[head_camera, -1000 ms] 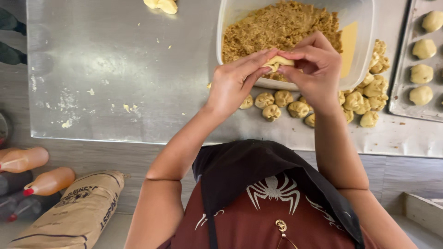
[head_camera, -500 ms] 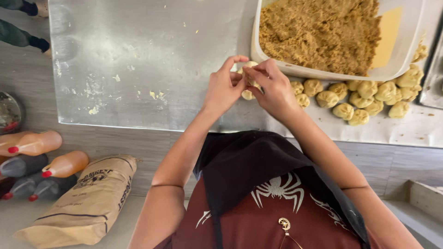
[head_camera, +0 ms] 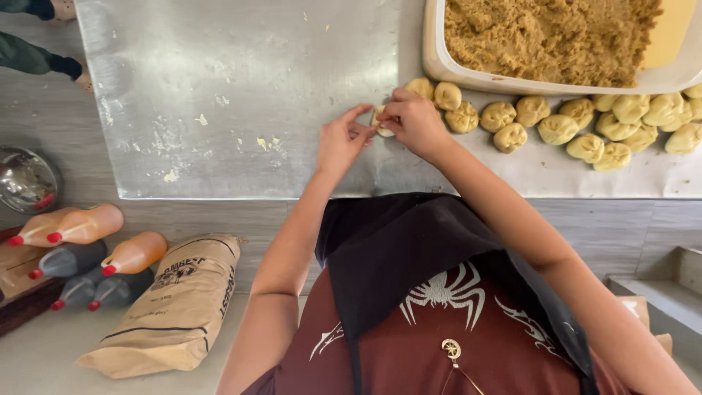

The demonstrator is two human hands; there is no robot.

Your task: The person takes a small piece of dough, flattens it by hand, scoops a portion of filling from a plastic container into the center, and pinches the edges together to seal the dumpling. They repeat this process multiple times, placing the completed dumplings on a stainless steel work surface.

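My left hand and my right hand meet over a steel worktop, both pinching one small pale dough ball between the fingertips. The ball is just above the metal surface and mostly hidden by my right fingers. Right beside it, several finished dough balls lie in a loose row along the front of a white tub filled with crumbly brown filling.
Dough scraps dot the worktop. Below its near edge lie a brown paper sack and several squeeze bottles, some orange and some grey. A metal bowl sits at the left. Another person's legs show at top left.
Both hands have come down from in front of the tub to the worktop's surface, still holding the dough ball. The view has shifted right, so the tub sits further right.
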